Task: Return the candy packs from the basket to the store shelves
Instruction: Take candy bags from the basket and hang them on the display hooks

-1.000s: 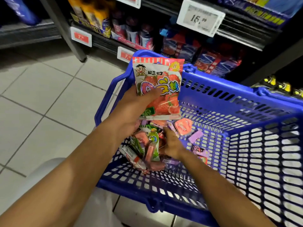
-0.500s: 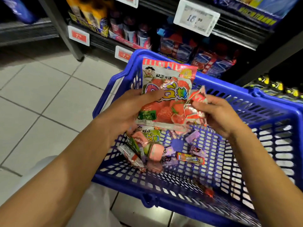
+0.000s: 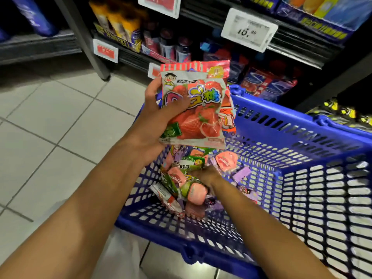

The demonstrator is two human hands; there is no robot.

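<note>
My left hand (image 3: 159,109) grips a red strawberry candy pack (image 3: 193,109) upright above the near-left corner of the blue plastic basket (image 3: 302,135). A second red-orange pack (image 3: 228,117) is tucked behind it in the same hand. My right hand (image 3: 205,176) is down inside the basket, in a pile of candy packs. Its fingers lie on a green pack (image 3: 189,165) beside pink round packs (image 3: 226,161). The fingertips are blurred and partly buried, so the grip is unclear.
Dark store shelves (image 3: 221,19) with snack packs rise right behind the basket, hung with a white price tag (image 3: 248,30) and red tags (image 3: 105,50). Light floor tiles (image 3: 50,127) spread to the left. A grey shelf post (image 3: 88,47) stands at the back left.
My right hand passed a small red pack to my left hand's stack and dropped back into the basket's pile. My left hand rose with the packs toward the shelves.
</note>
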